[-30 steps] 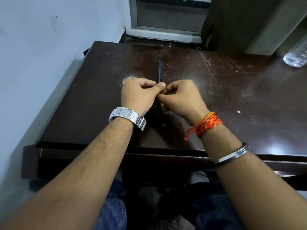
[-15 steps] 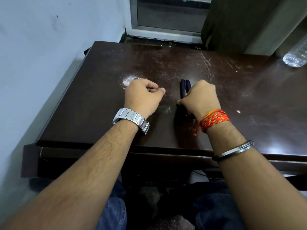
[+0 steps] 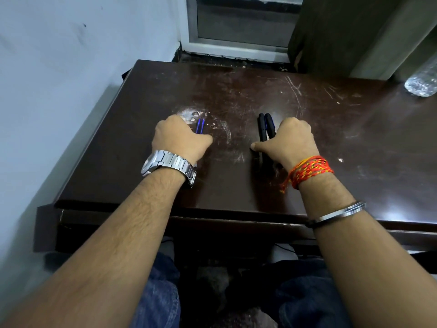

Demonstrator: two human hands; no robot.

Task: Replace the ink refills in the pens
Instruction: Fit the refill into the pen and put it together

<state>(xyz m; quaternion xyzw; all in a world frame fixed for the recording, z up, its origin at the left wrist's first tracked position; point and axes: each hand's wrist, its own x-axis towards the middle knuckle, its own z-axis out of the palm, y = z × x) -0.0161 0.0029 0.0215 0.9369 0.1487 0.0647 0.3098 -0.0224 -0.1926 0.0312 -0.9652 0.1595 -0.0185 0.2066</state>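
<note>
Two thin blue ink refills [image 3: 200, 125] poke out side by side from under my left hand [image 3: 179, 138], which lies knuckles-up on the dark brown table [image 3: 354, 147] with fingers curled over them. Two black pens [image 3: 265, 126] lie side by side at the table's middle. My right hand [image 3: 292, 140] covers their near ends, its thumb touching the left pen and its fingers curled round them. How the fingertips of either hand sit is hidden.
A clear plastic bottle [image 3: 422, 82] lies at the table's far right. A white wall runs along the left, a window frame [image 3: 238, 47] behind. The table's near edge is just past my wrists.
My hands, joined at the centre a second ago, have parted. The left slid left and the blue refills now show beyond it. The right set the black pens down to the right.
</note>
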